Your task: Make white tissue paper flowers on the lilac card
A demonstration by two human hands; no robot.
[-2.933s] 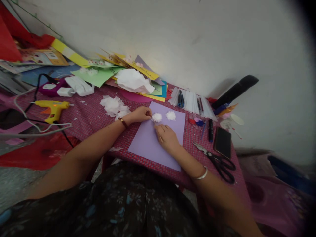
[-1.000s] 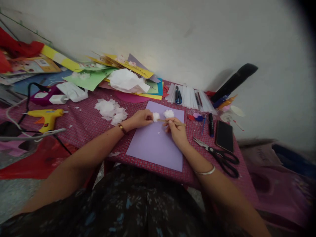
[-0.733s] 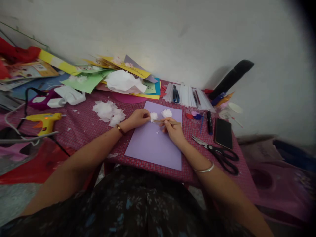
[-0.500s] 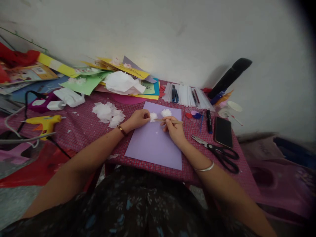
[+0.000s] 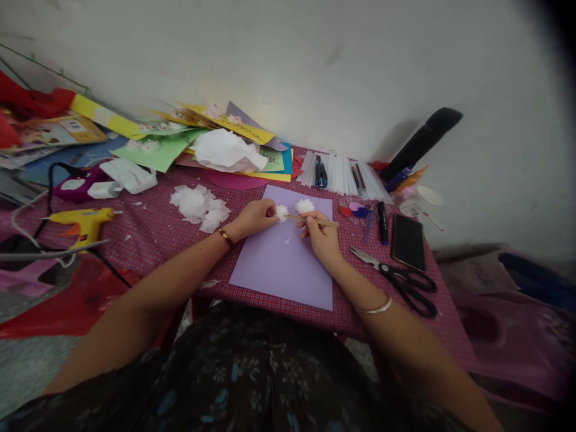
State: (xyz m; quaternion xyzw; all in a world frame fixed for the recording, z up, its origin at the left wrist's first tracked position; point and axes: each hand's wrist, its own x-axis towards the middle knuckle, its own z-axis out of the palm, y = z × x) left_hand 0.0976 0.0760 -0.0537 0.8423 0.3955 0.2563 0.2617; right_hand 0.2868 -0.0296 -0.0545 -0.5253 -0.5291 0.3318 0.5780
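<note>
Stick (image 5: 326,222) touches white tuft (image 5: 281,212) between both hands (image 5: 323,241).

Right hand (image 5: 322,240) grips thin tan stick (image 5: 328,222), tip at white ruffled paper flower (image 5: 281,213); left hand (image 5: 257,216) at flower's left edge, contact unclear. Flat purple paper sheet (image 5: 283,270) beneath, on red plaid-covered tabletop (image 5: 146,231). Black-handled metal scissors (image 5: 386,269) lie right.

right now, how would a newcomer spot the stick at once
On the checked cloth, find the purple sheet. Over its upper half, the right hand grips the stick. It is thin, straight and tan, unlike the two round white puffs near it.
</note>
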